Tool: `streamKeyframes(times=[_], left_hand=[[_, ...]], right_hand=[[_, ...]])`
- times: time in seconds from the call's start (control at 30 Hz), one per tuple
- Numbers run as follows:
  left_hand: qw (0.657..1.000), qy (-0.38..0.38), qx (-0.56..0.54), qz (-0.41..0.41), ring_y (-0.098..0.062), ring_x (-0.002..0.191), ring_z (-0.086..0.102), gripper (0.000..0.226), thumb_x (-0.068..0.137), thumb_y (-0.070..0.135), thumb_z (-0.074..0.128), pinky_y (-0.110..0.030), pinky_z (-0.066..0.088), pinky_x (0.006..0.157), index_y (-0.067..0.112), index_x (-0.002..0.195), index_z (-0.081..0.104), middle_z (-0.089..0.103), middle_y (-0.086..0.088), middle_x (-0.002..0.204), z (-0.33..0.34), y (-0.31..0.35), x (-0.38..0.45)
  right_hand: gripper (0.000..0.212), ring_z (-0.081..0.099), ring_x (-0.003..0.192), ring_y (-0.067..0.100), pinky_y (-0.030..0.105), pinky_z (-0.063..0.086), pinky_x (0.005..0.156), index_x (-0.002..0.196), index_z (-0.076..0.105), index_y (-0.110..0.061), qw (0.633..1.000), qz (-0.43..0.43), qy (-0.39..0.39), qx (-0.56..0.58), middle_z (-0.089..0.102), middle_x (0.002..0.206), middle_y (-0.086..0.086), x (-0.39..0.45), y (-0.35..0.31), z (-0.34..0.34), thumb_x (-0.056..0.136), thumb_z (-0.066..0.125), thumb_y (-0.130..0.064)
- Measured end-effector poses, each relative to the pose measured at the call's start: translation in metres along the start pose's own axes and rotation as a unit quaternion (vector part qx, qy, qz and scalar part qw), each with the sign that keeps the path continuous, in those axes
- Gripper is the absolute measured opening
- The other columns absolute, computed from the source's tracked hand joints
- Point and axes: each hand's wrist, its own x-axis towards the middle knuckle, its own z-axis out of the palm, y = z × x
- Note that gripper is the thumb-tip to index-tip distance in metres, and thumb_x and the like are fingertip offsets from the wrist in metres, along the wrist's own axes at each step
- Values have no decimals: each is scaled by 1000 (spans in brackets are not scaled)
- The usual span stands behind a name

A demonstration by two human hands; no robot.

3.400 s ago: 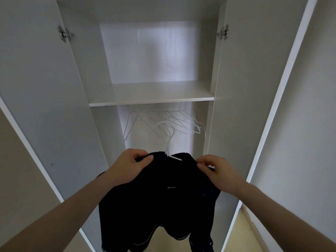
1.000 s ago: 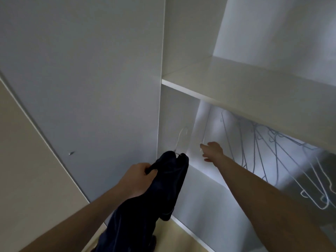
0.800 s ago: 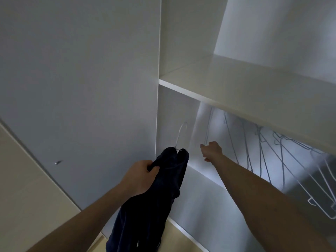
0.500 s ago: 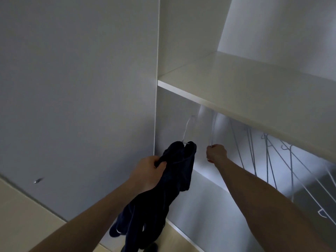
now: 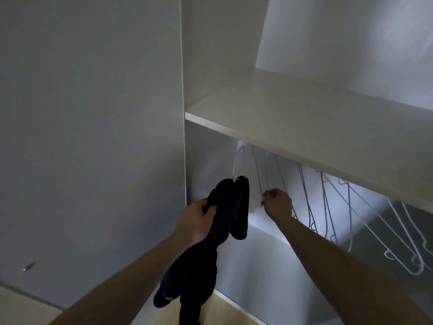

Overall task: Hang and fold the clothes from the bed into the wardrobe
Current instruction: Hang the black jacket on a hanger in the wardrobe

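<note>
A dark navy garment (image 5: 206, 249) hangs on a white wire hanger (image 5: 237, 163), whose hook rises under the wardrobe shelf (image 5: 293, 118). My left hand (image 5: 195, 221) grips the garment at its shoulder, just inside the wardrobe's left wall. My right hand (image 5: 277, 204) pinches the lower part of an empty wire hanger (image 5: 257, 174) a little to the right of the garment. The rail under the shelf is hidden.
Several empty wire hangers (image 5: 351, 207) hang to the right under the shelf. The open left wardrobe door (image 5: 89, 137) stands close on the left. The wardrobe's back panel (image 5: 262, 259) and a strip of wooden floor (image 5: 222, 310) show below.
My left hand has lifted the garment and its hanger hook higher and further in under the shelf. My right hand has closed on an empty hanger and held it to the right.
</note>
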Motion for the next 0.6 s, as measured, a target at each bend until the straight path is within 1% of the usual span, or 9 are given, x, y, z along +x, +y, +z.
streamKeyframes(times=[0.07, 0.13, 0.2, 0.27, 0.33, 0.4, 0.43, 0.53, 0.6], left_hand=[[1000, -2, -16, -3, -3, 42, 42, 40, 102, 31, 53, -22, 33, 49, 17, 65, 48, 47, 8, 52, 2, -1, -3], [1000, 3, -16, -1, -3, 45, 42, 41, 102, 32, 53, -22, 33, 49, 15, 66, 48, 48, 6, 55, 2, 0, -8], [1000, 6, -21, -9, -7, 50, 46, 40, 102, 33, 53, -24, 36, 51, 17, 66, 49, 50, 5, 57, 4, 2, -14], [1000, 4, -25, -16, -10, 52, 48, 39, 102, 34, 52, -25, 37, 52, 15, 68, 51, 52, 4, 59, 5, 4, -22], [999, -3, -36, -16, -10, 53, 47, 38, 102, 33, 51, -22, 37, 50, 10, 72, 54, 53, 2, 61, 6, 4, -31], [999, -6, -44, -17, -10, 54, 47, 38, 102, 31, 51, -16, 34, 46, 6, 74, 54, 52, 0, 62, 4, 7, -38], [999, -6, -47, -18, -10, 54, 46, 38, 102, 30, 50, -16, 33, 45, 7, 73, 52, 51, 0, 62, 4, 9, -40], [998, 1, -54, -22, -10, 54, 42, 34, 101, 26, 49, -19, 33, 46, 11, 70, 46, 46, 0, 61, 7, 14, -45], [998, 2, -59, -26, -12, 54, 44, 33, 101, 26, 48, -24, 36, 51, 12, 71, 48, 47, 0, 61, 8, 16, -43]], right_hand=[[25, 72, 70, 24, 33, 57, 67, 85, 71, -9, 1000, -2, 5, 13, 74, 73, 5, -11, -1, -6, 99, 54, -21], [23, 71, 66, 24, 36, 59, 70, 86, 71, -11, 1000, -6, 13, 27, 74, 69, 5, -21, -2, -14, 99, 54, -19], [22, 69, 64, 21, 31, 56, 67, 88, 72, -11, 999, -5, 18, 37, 73, 69, 4, -31, -3, -23, 99, 54, -17], [22, 67, 60, 17, 24, 51, 59, 88, 72, -9, 999, -6, 15, 45, 73, 70, 7, -40, -3, -32, 100, 55, -16], [24, 66, 60, 16, 20, 48, 54, 88, 72, -6, 999, -10, 15, 50, 74, 72, 9, -49, 0, -40, 100, 55, -16], [24, 67, 62, 17, 23, 48, 56, 89, 73, -5, 998, -10, 23, 53, 74, 72, 8, -56, 3, -47, 100, 55, -16], [24, 67, 62, 18, 23, 47, 57, 90, 74, -6, 998, -9, 26, 59, 74, 72, 8, -60, 3, -51, 100, 55, -16], [24, 65, 61, 13, 16, 44, 51, 89, 73, -7, 998, -13, 30, 60, 74, 75, 9, -70, 2, -63, 101, 55, -17], [24, 65, 62, 15, 17, 45, 53, 91, 73, -6, 997, -13, 30, 65, 74, 75, 9, -74, 2, -67, 102, 55, -17]])
